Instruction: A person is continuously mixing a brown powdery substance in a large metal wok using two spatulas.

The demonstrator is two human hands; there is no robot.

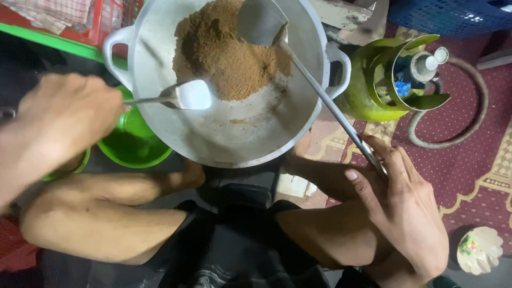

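Bare legs (pixel 106 218), crossed, lie nearest, with black shorts (pixel 234 245) between them. The right hand (pixel 405 213) closes loosely on the end of a long metal ladle (pixel 320 96), whose bowl rests on a heap of brown powder (pixel 224 48). The left hand (pixel 64 117) is clamped on the handle of a spoon (pixel 186 96), its white bowl just beside the heap. Both tools reach into a pale metal wok (pixel 229 128). A green bowl (pixel 133 144) sits under the wok's left edge. A green gas cylinder (pixel 389 80) stands on the red carpet (pixel 469 154) to the right.
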